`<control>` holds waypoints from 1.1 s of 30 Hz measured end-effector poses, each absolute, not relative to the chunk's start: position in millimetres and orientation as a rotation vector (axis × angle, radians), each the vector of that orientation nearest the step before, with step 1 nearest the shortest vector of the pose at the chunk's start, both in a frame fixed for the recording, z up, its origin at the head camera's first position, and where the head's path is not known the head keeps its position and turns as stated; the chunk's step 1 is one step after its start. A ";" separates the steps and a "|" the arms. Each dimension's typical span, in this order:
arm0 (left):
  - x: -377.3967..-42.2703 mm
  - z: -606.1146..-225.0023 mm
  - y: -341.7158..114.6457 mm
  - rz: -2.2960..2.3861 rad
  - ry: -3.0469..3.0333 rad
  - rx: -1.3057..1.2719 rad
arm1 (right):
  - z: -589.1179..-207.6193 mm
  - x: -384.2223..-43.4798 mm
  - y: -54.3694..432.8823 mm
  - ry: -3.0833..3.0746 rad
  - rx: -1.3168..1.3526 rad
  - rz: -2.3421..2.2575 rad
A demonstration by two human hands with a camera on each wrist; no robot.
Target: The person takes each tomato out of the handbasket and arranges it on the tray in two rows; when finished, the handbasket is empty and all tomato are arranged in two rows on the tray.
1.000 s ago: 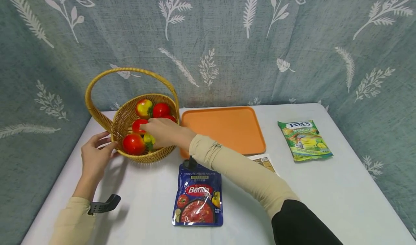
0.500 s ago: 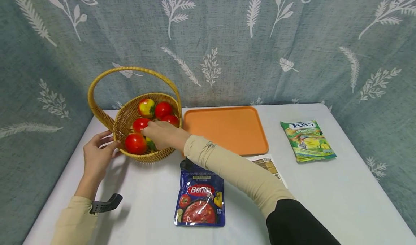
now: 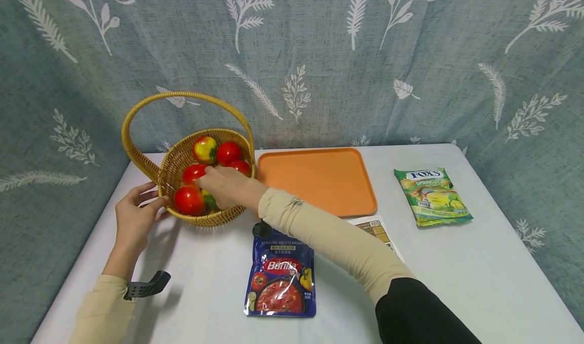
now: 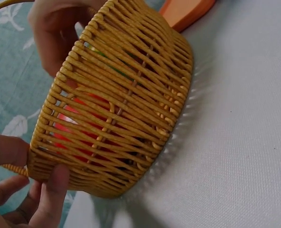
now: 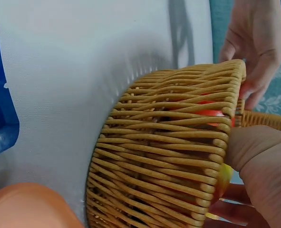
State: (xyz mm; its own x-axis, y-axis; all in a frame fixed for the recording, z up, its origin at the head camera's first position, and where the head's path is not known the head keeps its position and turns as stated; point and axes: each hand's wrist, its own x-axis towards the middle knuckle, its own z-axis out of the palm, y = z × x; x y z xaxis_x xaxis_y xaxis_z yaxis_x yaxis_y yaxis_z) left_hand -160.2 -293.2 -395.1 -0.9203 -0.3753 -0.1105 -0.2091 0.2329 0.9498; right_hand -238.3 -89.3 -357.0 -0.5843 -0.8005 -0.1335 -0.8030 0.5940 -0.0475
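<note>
A round wicker basket (image 3: pixel 214 217) with a tall handle stands tilted toward the head camera at the table's left. My left hand (image 3: pixel 133 217) pinches its left rim; thumb and fingers (image 4: pixel 54 190) show there in the left wrist view. My right hand (image 3: pixel 230 186) reaches over the right rim, its fingers curled round a yellow-and-green fruit (image 3: pixel 209 200), mostly hidden under the hand. Round it lie a large red tomato (image 3: pixel 189 200), other red tomatoes (image 3: pixel 228 153) and a red-and-yellow fruit (image 3: pixel 205 149). In the right wrist view, a yellow patch of fruit (image 5: pixel 224 179) shows beside the right hand.
An orange tray (image 3: pixel 315 179) lies right of the basket. In front is a blue sauce pouch (image 3: pixel 280 278). A printed packet (image 3: pixel 376 230) is partly under the right forearm. A green candy bag (image 3: pixel 433 197) lies at the right. A patterned curtain (image 3: pixel 319 70) hangs behind.
The right hand has stayed low in the basket and shifted slightly; the fruit under it now shows less yellow and more green. The left hand keeps its hold on the rim.
</note>
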 end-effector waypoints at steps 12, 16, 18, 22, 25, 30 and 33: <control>-162.0 -397.1 -294.3 -1.774 -2.356 0.571 | -331.8 -233.5 -73.6 2.743 -1.378 -0.097; -161.6 -397.0 -294.1 -1.761 -2.368 0.561 | -325.6 -230.4 -66.6 2.772 -1.357 -0.133; -160.5 -397.0 -294.3 -1.772 -2.361 0.567 | -324.4 -229.0 -63.3 2.783 -1.355 -0.152; -162.3 -396.3 -293.0 -1.802 -2.340 0.579 | -322.9 -229.5 -54.4 2.804 -1.386 -0.178; -162.1 -396.7 -293.0 -1.782 -2.356 0.589 | -321.4 -228.3 -49.3 2.803 -1.414 -0.205; -160.4 -398.6 -294.2 -1.770 -2.370 0.582 | -316.7 -224.6 -43.2 2.802 -1.433 -0.252; -160.0 -399.7 -295.7 -1.782 -2.365 0.574 | -313.3 -222.0 -38.9 2.806 -1.441 -0.285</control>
